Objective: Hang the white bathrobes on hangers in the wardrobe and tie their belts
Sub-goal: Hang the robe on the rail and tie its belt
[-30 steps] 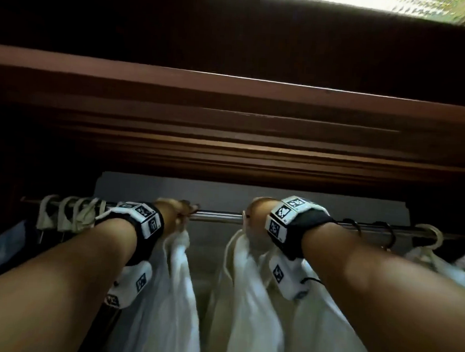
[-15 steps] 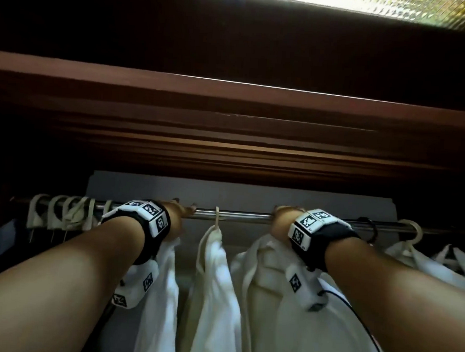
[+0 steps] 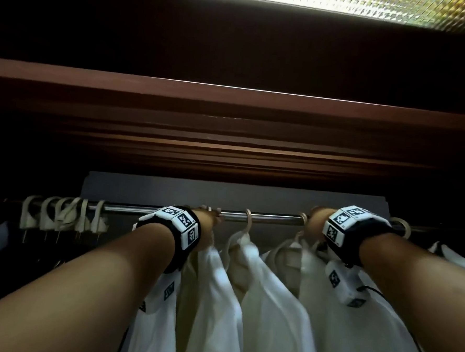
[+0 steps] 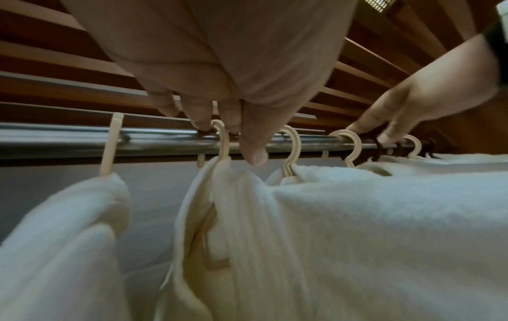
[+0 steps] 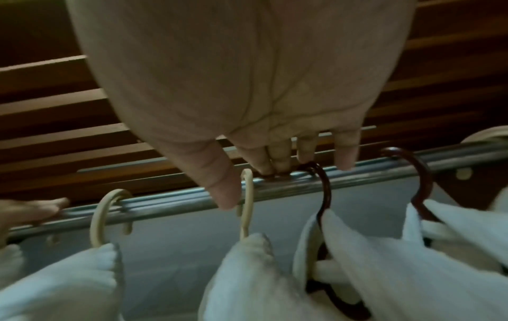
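Both arms reach up and forward, bare, a marker band on each wrist. The left hand [image 3: 208,223] has fingers [image 4: 200,118] straight, tips down, thumb hanging. Well to its right, the right hand [image 3: 314,221] is posed alike, fingers [image 5: 277,160] extended.

robes [image 3: 267,300]: white, thick terry, hanging side by side, folds bunched
hangers [image 4: 222,139]: cream plastic hooks over rail, one per robe; dark brown hooks [image 5: 324,184] further right
rail [image 3: 267,218]: chrome, horizontal, under wooden slats
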